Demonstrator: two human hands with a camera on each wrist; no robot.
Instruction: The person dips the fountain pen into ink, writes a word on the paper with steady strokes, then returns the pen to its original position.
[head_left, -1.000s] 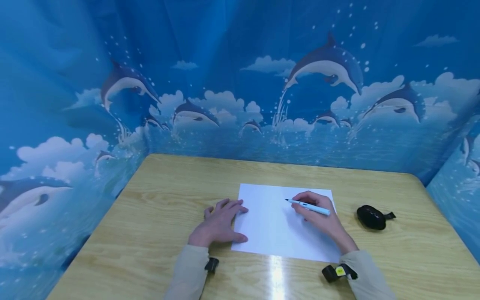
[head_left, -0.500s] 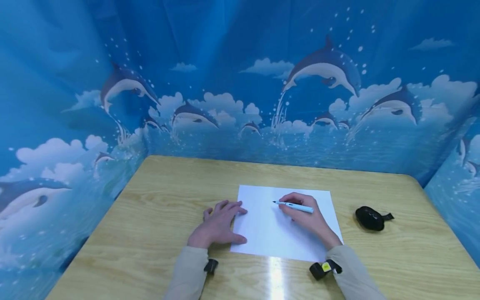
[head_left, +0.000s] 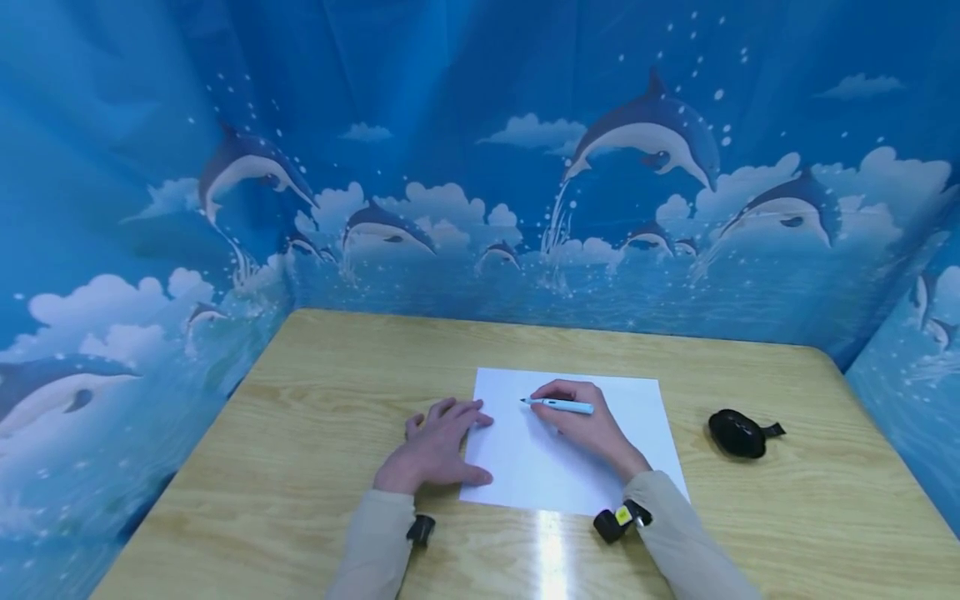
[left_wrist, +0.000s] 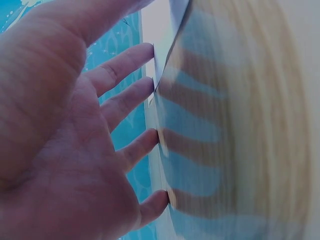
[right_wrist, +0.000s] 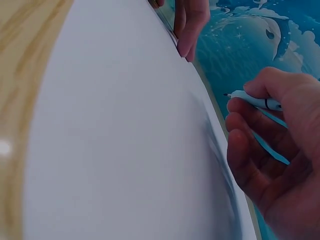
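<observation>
A white sheet of paper (head_left: 600, 479) lies on the wooden table, with no marks that I can make out. My left hand (head_left: 435, 450) rests at its left edge, fingers spread; in the left wrist view the fingertips (left_wrist: 152, 135) touch the table and the sheet's corner. My right hand (head_left: 588, 421) pinches a light blue pen (head_left: 566, 406) between thumb and fingers over the paper's upper middle. The dark pen tip points left. In the right wrist view the pen (right_wrist: 250, 99) appears raised off the sheet, and the other fingers are curled below it.
To the right of the paper lies a glossy black oval object (head_left: 737, 433) with a short tab. The light wooden table (head_left: 315, 400) is bordered by a blue dolphin-print curtain (head_left: 450, 275) at the back and sides. Each wrist wears a small black camera.
My right hand has moved left across the paper with the pen, from the right part toward the upper middle. The left hand has stayed at the paper's left edge.
</observation>
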